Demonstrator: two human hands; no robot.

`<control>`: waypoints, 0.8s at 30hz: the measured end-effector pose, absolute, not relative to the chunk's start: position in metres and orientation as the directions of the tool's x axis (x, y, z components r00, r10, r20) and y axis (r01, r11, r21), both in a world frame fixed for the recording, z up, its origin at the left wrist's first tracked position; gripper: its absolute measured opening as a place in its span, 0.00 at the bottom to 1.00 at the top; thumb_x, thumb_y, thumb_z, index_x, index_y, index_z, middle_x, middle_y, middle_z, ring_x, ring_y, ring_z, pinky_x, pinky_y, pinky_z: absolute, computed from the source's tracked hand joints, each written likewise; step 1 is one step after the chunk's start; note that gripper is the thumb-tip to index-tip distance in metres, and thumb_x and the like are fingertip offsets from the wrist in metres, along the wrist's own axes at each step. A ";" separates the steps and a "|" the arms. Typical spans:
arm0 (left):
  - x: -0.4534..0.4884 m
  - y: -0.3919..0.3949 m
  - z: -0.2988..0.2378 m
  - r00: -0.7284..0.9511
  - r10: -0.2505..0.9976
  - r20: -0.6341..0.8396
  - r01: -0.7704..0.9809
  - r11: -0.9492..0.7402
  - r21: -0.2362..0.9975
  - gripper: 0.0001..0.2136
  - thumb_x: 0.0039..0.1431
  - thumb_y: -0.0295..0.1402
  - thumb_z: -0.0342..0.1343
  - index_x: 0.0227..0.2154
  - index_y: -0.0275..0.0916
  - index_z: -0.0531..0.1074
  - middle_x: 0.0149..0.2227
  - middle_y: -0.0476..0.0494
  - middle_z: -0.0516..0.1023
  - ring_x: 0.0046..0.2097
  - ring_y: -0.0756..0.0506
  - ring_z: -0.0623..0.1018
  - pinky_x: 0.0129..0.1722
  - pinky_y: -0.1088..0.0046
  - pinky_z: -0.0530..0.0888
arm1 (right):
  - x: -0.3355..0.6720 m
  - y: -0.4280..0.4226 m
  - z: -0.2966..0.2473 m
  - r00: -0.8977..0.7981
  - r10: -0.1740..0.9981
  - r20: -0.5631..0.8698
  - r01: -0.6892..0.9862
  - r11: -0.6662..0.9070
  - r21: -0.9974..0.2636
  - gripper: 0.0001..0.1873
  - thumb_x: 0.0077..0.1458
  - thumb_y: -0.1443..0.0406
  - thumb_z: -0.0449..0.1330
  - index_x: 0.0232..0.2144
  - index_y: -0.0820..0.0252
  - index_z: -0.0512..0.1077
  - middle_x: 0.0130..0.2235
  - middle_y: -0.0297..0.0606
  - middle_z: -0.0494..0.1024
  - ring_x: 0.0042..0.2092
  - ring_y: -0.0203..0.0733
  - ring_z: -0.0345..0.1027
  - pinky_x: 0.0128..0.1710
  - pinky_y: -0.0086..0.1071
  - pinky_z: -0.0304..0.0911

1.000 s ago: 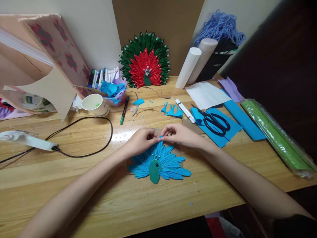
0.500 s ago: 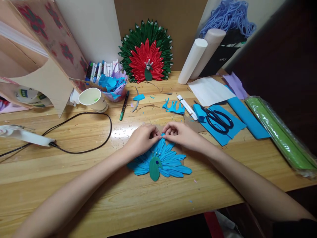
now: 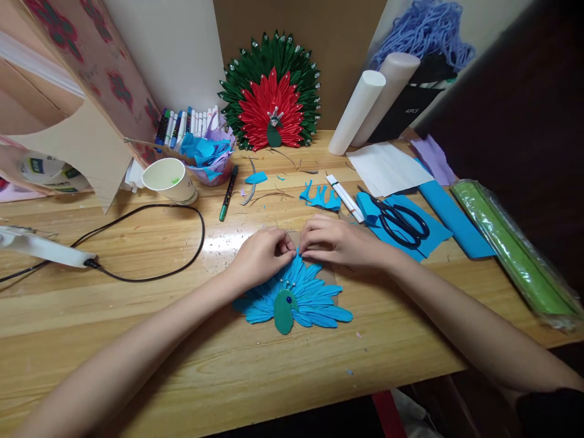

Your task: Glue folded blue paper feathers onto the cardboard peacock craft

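A blue paper peacock (image 3: 298, 297) with a green body lies flat on the wooden table (image 3: 137, 316), near the front edge. My left hand (image 3: 261, 253) and my right hand (image 3: 335, 241) meet at its top, fingers pinched together on the tip of an upright blue paper feather (image 3: 297, 254). Both hands rest on the table there. A cardboard disc shows beneath the blue feathers.
A finished red and green peacock (image 3: 272, 94) leans on the back wall. Black scissors (image 3: 401, 220) lie on blue paper at the right, beside a green roll (image 3: 511, 249). A paper cup (image 3: 168, 179), markers, a glue gun (image 3: 41, 248) with a black cord and cardboard stand at the left.
The view has shifted slightly. My hands have stayed pinched at the top of the blue peacock, with small finger movements only.
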State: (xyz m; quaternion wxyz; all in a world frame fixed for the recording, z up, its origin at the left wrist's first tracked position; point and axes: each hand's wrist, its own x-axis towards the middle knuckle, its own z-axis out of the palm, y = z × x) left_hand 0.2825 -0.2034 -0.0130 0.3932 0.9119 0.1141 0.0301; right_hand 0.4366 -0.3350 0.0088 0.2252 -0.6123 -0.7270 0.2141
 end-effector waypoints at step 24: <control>0.284 -0.199 -0.006 0.958 0.276 -0.076 0.247 -0.661 0.708 0.08 0.57 0.31 0.48 0.28 0.36 0.70 0.28 0.46 0.74 0.29 0.49 0.69 0.27 0.74 0.62 | 0.439 -0.327 0.004 0.050 0.933 -0.357 0.363 -0.350 -0.864 0.08 0.49 0.60 0.60 0.29 0.60 0.70 0.29 0.34 0.74 0.32 0.36 0.66 0.31 0.30 0.60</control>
